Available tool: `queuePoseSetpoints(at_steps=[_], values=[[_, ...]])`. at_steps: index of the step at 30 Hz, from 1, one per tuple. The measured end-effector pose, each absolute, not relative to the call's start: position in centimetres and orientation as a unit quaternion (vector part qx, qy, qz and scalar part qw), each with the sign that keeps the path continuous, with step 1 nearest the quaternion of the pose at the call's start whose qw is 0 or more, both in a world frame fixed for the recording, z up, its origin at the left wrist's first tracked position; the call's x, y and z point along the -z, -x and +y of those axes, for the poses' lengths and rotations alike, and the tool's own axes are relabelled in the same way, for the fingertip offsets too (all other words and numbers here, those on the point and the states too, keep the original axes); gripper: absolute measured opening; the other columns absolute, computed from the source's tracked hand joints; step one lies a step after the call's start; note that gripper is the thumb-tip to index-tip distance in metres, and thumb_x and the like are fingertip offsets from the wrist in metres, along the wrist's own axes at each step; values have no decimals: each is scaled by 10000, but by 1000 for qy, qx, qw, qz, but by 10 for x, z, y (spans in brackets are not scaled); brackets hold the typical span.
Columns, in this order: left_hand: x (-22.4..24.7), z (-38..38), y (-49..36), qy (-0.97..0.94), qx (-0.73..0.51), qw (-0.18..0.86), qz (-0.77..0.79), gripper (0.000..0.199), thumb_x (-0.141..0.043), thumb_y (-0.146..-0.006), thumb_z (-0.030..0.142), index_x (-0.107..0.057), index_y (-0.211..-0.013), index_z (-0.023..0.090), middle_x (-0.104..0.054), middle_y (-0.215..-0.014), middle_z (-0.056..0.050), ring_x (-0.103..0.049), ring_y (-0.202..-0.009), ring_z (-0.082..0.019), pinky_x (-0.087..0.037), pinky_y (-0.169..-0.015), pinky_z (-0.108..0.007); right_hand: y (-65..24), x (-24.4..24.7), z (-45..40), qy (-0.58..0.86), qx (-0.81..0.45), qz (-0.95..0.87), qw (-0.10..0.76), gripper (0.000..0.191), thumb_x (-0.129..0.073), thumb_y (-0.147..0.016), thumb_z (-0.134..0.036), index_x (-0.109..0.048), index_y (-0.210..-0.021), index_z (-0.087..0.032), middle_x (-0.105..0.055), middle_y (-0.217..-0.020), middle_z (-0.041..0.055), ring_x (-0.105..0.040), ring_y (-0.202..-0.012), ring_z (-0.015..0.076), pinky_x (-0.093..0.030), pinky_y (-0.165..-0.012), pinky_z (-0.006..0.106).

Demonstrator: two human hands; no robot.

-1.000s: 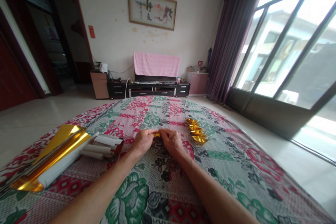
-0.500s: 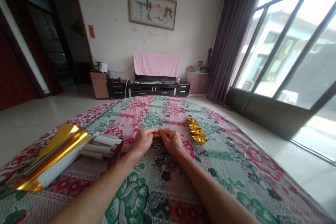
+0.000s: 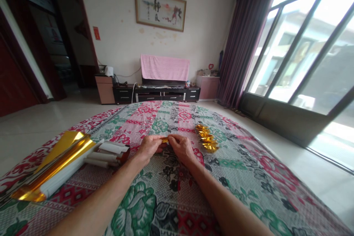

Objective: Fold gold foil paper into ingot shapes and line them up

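Between my hands, above the middle of the flowered cloth, is a small folded piece of gold foil paper (image 3: 165,140). My left hand (image 3: 150,148) pinches its left end with thumb and fingers. On the other end, my right hand (image 3: 181,146) is closed in a pinch too. Most of the piece is hidden by the fingers, so its exact shape does not show. To the right of my right hand, a row of several folded gold paper ingots (image 3: 207,138) lies on the cloth.
A flowered cloth (image 3: 138,206) covers the round table. At the left lie gold foil sheets (image 3: 65,158), partly rolled, beside several white paper rolls (image 3: 106,156). Past the table's far edge stands a low black cabinet (image 3: 166,94), with a pink towel (image 3: 165,67) draped above it.
Both hands stay nearly in place with the gold paper between them. The fingers have shifted slightly on it; the things on the table have not moved.
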State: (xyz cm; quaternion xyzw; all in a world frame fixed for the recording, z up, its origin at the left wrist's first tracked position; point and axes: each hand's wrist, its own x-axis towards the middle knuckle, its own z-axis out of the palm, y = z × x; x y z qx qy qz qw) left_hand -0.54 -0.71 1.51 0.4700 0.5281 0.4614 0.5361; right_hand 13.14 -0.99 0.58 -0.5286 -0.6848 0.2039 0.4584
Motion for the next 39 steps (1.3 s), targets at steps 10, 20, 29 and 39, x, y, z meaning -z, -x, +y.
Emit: queuePoseSetpoints(at_steps=[10,20,29,39], values=[[-14,-6,6,-475,-453,532,535,356,-473,-724,96,-651,-1032,115,-722,-805,-62,-663,-708,-148,-485,-535,-194,-133,-6,-9,519,-229,-688,452,289,-457,-762,-264,-729,-822,-187,-692,-692,-7,-595,-634,135,-400,-573,194],[-12,-6,6,-478,-453,534,530,351,-463,-725,69,-666,-1007,112,-721,-778,-69,-660,-693,-146,-479,-534,-193,-134,-5,-10,503,-214,-716,434,311,-424,-783,-263,-725,-768,-187,-670,-661,-13,-566,-607,124,-363,-548,187],[-12,-6,6,-487,-440,538,529,316,-483,-738,96,-675,-987,135,-721,-807,-61,-660,-709,-144,-482,-551,-196,-133,-7,-14,509,-220,-704,444,315,-416,-768,-257,-720,-737,-178,-639,-613,-18,-546,-588,121,-347,-523,182],[-13,-7,6,-479,-444,541,530,313,-481,-730,90,-678,-969,133,-719,-765,-51,-658,-694,-148,-479,-559,-204,-133,-6,-13,504,-217,-707,445,299,-429,-769,-252,-721,-743,-191,-658,-637,-15,-564,-608,127,-368,-550,184]])
